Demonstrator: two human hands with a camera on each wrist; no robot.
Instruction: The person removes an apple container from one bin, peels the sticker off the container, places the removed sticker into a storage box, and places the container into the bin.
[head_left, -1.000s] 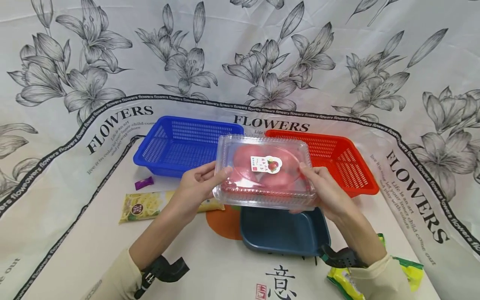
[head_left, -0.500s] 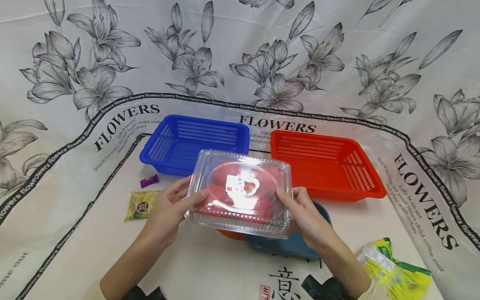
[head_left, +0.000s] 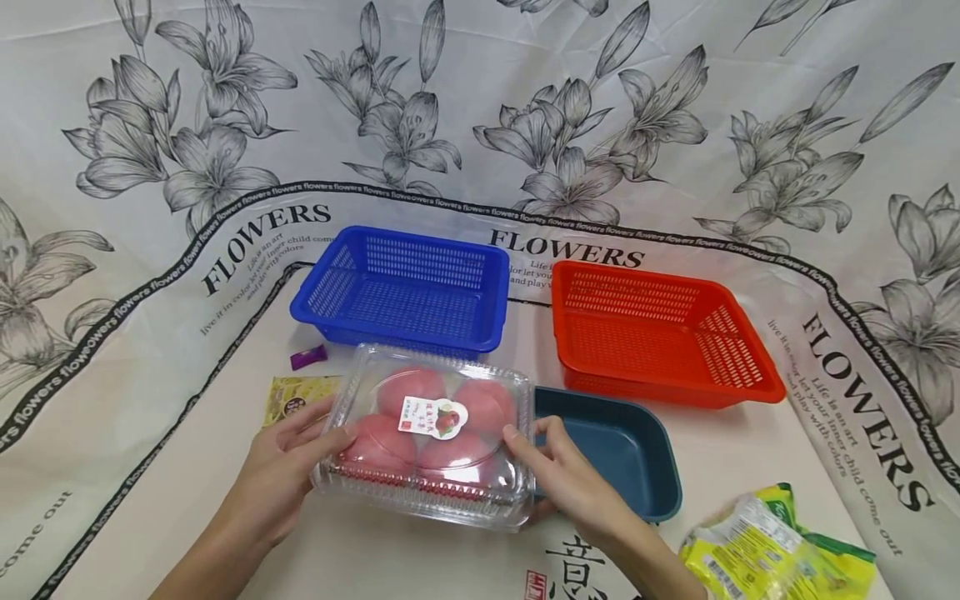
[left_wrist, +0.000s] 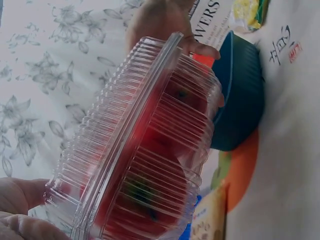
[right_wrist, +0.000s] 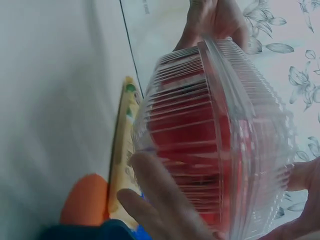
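Holding seems our step: left hand (head_left: pixel 279 468) and right hand (head_left: pixel 576 483) grip the clear box (head_left: pixel 429 437) before the blue basket (head_left: pixel 427 268); lowering would need steadiness.

Plastic box (head_left: pixel 480 510): totally clear;
Fruit (head_left: pixel 381 446): pinky red;
Sticker (head_left: pixel 415 414): mostly white;
Left basket (head_left: pixel 420 308): super blue;
Right basket (head_left: pixel 645 386): bright red;
Tub (head_left: pixel 618 450): kinda dark teal;
Bag (head_left: pixel 753 542): loud yellow plus green;
Cloth (head_left: pixel 457 50): white, sketchy grey lilies, black lettering

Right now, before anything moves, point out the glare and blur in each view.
Head: white glints on the clear container, its label's picture still distinct; left wrist: bright streaks along the container's ridges; right wrist: the right hand's fingers and the orange shape look soft.
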